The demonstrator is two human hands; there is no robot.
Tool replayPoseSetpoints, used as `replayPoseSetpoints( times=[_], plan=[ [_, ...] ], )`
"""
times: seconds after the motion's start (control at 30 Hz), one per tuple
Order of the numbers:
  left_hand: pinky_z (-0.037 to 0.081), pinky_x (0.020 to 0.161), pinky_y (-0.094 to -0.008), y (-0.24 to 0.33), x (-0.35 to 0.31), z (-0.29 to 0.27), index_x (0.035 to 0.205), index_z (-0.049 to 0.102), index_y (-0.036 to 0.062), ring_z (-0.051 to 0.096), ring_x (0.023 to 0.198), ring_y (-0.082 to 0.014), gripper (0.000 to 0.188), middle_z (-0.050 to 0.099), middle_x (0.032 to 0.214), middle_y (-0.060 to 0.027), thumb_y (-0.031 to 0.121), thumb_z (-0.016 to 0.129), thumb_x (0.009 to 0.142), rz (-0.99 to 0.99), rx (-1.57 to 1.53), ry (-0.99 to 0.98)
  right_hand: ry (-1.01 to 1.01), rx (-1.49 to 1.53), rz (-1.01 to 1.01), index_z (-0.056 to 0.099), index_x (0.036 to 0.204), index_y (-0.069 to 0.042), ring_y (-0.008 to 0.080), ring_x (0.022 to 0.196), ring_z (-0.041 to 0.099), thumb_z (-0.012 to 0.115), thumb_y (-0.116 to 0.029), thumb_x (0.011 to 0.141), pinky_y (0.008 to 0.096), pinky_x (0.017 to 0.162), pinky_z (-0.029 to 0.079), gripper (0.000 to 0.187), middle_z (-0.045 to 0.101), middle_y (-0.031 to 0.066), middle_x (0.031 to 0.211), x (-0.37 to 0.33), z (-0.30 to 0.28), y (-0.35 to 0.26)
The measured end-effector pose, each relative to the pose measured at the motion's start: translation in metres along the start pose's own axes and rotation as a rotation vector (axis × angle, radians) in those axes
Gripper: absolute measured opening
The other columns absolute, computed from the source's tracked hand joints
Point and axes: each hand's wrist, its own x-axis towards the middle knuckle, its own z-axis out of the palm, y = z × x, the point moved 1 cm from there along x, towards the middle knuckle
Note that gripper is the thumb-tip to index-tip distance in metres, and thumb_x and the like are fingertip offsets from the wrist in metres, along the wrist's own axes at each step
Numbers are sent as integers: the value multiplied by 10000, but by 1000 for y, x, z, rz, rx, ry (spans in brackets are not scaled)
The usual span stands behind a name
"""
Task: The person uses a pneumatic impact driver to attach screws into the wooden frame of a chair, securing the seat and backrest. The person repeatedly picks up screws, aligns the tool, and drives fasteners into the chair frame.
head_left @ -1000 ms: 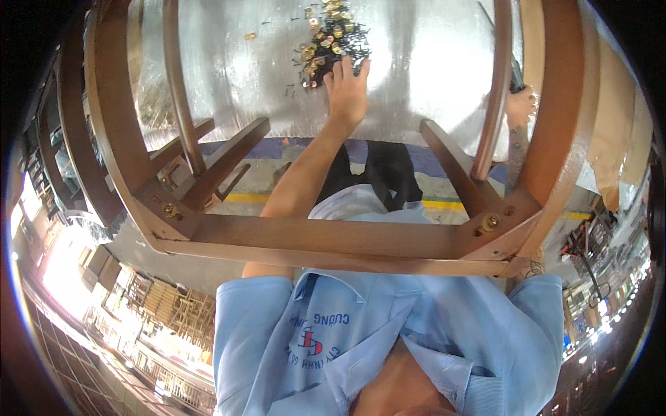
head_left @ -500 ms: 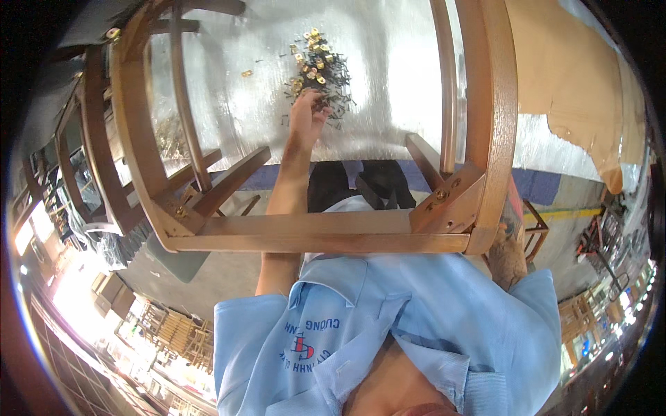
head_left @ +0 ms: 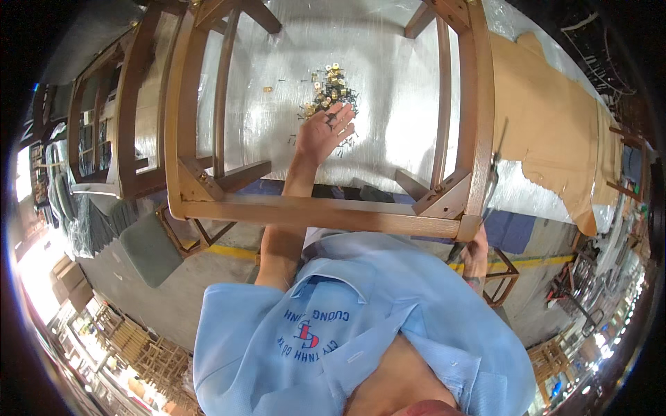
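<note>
My left hand (head_left: 322, 135) is palm up inside a brown wooden seat frame (head_left: 326, 213), its fingers stretched out. Several small black screws (head_left: 331, 119) lie on the palm and fingers. Just beyond the hand is a pile of brass-coloured fittings (head_left: 333, 87) and black screws, partly hidden by the fingers. My right hand (head_left: 476, 251) is beside the frame's near right corner, fingers curled and partly hidden. A long, thin dark tool (head_left: 494, 170) rises from near it along the frame's right outer side; its kind is unclear.
Shiny wrapping (head_left: 395, 97) covers the work surface. Torn brown cardboard (head_left: 541, 118) lies right of the frame. Further wooden frames (head_left: 132, 104) stand at left, above a grey seat pad (head_left: 149, 249). Wooden corner blocks (head_left: 444, 201) brace the near corners.
My left hand has turned from reaching fingers-down into the pile to palm up with screws on it. The view has shifted, and my right hand and the dark tool now show more.
</note>
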Motion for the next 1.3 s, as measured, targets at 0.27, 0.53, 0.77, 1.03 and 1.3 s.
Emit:
replayPoseSetpoints(
  times=[0.27,0.53,0.77,1.03,1.3],
  plan=[
    [314,1128,-415,-2,14,-26,1368,353,-94,394,1334,-314,495,427,1405,-206,213,456,994,-53,367,164,183,87,96,564,1240,-20,166,988,621,554,-262,971,320,798,519,362,638,68,1106,36,10,20],
    [453,908,-335,19,-1,12,1085,571,-21,532,963,-187,361,543,1010,-82,323,487,1018,30,341,157,-3,219,-151,468,1281,19,123,725,526,460,-326,992,244,541,444,449,526,43,872,18,76,-30],
    [439,725,-289,31,19,-17,1124,530,-53,504,790,-146,314,569,915,-55,240,494,1015,-91,183,182,-332,226,-300,367,1367,31,124,670,441,456,-431,971,277,599,396,615,462,28,774,1,115,-58],
    [477,851,-288,32,-50,-12,1081,578,-34,578,943,-170,220,598,987,-79,148,550,962,78,790,-17,-198,-20,-595,296,1475,-220,134,597,481,314,-622,976,300,598,429,642,515,109,951,-44,180,-77],
    [437,590,-267,70,-189,-11,987,637,-17,530,656,-119,226,554,750,-21,200,585,956,58,1196,-131,-325,337,-739,465,1273,-238,205,722,564,339,-498,1018,345,590,524,386,525,207,1131,-55,210,-59]
  ],
)
